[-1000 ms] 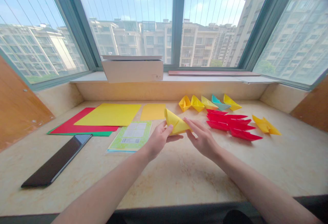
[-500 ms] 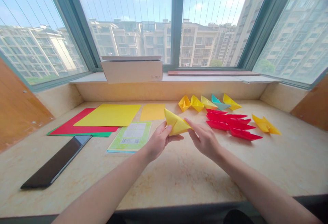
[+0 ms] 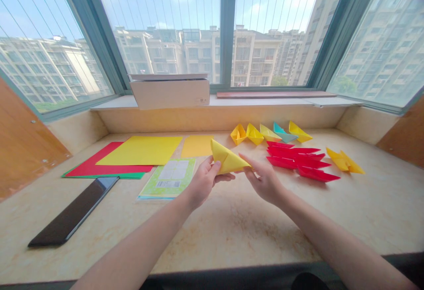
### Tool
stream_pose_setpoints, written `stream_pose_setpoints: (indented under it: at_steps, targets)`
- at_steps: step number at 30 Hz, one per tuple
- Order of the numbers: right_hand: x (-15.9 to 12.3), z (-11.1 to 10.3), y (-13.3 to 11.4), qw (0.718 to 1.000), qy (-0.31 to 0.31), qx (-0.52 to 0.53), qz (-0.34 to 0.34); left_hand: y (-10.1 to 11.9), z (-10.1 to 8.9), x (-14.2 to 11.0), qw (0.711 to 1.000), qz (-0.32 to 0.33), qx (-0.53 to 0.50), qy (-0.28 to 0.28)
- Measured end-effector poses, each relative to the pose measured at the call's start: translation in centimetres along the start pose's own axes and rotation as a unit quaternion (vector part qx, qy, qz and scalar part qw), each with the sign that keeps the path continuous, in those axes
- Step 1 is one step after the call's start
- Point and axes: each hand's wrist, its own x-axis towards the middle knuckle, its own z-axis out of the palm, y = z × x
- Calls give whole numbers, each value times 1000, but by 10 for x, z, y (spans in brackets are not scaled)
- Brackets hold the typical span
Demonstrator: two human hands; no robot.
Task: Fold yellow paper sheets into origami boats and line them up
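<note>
A folded piece of yellow paper (image 3: 227, 158), roughly triangular with pointed corners, is held above the stone sill between my two hands. My left hand (image 3: 205, 177) grips its left side, thumb on the near face and fingers underneath. At the right corner, my right hand (image 3: 263, 177) pinches the paper between thumb and fingers. Right of my hands lie several red folded paper boats (image 3: 294, 159) in a cluster. Behind them stands a row of boats, including a yellow one (image 3: 255, 134) and a blue one (image 3: 284, 134).
Yellow sheets (image 3: 142, 149) and red paper (image 3: 96, 164) lie at the left. A black phone-like slab (image 3: 74, 212) and a plastic packet of paper (image 3: 168, 179) are nearer. A white box (image 3: 170, 93) sits on the window ledge. An orange-yellow folded piece (image 3: 344, 161) rests far right.
My right hand has slid slightly outward along the yellow paper's right corner, and more of that corner shows. The left hand keeps its grip. The view has shifted very slightly.
</note>
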Motion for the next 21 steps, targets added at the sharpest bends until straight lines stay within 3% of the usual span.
stream_pose_setpoints:
  at_steps: [5, 7, 15, 18, 21]
  targets:
    - [-1, 6, -8, 990, 16, 122, 66, 0, -1, -1, 1000, 9, 9, -11]
    - [-1, 8, -7, 989, 16, 126, 68, 0, -2, -1, 1000, 12, 17, -10]
    - [-4, 2, -3, 998, -27, -48, -43, -1, 0, -1, 999, 24, 37, 16]
    - [-2, -6, -10, 994, -76, -39, -62, 0, -3, 1, 996, 48, 65, 38]
    - [2, -12, -17, 987, -145, 24, -71, 1, -8, 3, 993, 66, 92, 16]
